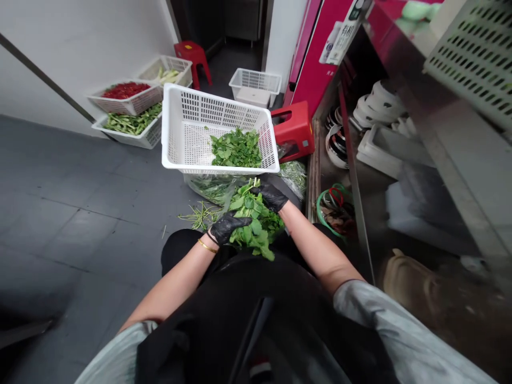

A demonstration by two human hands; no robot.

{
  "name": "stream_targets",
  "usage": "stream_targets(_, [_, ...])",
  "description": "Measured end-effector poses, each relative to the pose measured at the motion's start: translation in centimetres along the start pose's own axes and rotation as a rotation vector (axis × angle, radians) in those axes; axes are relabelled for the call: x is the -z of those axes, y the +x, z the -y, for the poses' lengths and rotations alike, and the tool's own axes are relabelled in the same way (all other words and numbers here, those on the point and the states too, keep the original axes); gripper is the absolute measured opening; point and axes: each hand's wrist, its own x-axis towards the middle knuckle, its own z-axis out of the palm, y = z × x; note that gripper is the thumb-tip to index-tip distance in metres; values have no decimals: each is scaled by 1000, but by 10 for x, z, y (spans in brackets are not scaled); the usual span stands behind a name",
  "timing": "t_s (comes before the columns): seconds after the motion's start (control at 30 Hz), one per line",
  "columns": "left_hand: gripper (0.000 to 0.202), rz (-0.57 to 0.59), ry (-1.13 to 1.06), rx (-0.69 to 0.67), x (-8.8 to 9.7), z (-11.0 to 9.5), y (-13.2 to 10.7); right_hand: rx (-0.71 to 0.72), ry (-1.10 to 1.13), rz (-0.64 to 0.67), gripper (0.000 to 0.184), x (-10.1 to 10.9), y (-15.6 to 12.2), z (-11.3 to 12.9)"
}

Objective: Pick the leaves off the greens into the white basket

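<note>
A bunch of leafy greens [255, 221] lies between my black-gloved hands, above my lap. My left hand [228, 226] is closed round its left side, the thumb across the leaves. At the upper right, by the pale stem ends, my right hand [270, 194] grips the same bunch; its fingertips are partly hidden. Just beyond stands a white slotted basket [192, 144] with loose picked leaves [237, 148] heaped in its right half. Below the basket a clear plastic bag [212, 188] holds more greens. Thin cut stems [201, 215] are scattered on the floor left of my hands.
A red stool [294, 130] touches the basket's right side. At the back left are crates of red peppers [125, 90], green vegetables [134, 121] and pale vegetables [168, 76]. A metal shelf [360, 213] with bowls and containers runs along my right. Another white basket [256, 80] stands behind.
</note>
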Motion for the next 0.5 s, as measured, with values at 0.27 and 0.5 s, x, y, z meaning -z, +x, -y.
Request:
stream_targets(0.27, [54,-236,146,-144,6,-3,-10,21,16,-158,35,3,-30,18])
stream_targets(0.5, [52,-223,103,-184,5,6,-9,159,-45,-326,34,-23,-36,24])
